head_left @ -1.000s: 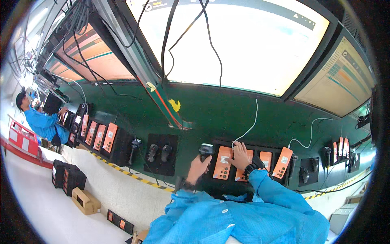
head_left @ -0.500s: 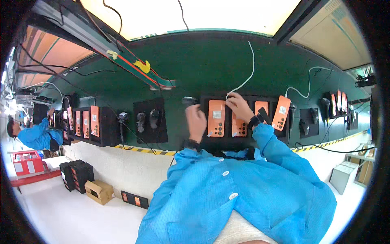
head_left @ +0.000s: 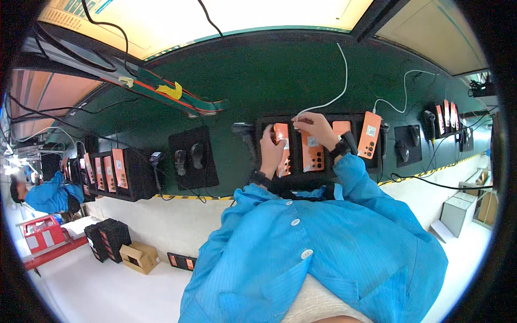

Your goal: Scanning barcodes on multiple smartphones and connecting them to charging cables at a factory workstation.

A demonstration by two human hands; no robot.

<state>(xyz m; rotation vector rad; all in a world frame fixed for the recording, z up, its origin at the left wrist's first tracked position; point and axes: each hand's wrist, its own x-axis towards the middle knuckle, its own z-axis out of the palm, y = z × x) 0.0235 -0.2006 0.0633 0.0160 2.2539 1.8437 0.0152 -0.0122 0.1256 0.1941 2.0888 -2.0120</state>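
An orange phone (head_left: 285, 166) with several dark camera rings lies back up at the left of a black foam tray (head_left: 344, 171). My left hand (head_left: 271, 153) grips this phone, thumb on its back and fingers over its left edge. My right hand (head_left: 319, 131) pinches the end of a white cable (head_left: 345, 75) just above the phone's top right; the plug is hidden by the fingers. Beneath the right hand lies a second orange phone (head_left: 312, 153). Partly covered by my right wrist is a third (head_left: 340, 128). A further phone (head_left: 369, 137) leans at the tray's right, with a white cable at its top.
A black handheld scanner (head_left: 245, 129) stands left of the tray. Farther left, two dark mouse-shaped objects rest on a black mat (head_left: 207, 173). More trays of phones (head_left: 119, 167) stand near a co-worker in a blue jacket (head_left: 46, 185). Black cables cross the green bench (head_left: 269, 70).
My left hand has moved from beside the leftmost phone onto it, and the phone now looks narrower, as if tilted. The right hand has shifted slightly left with the cable end. The view has shifted.
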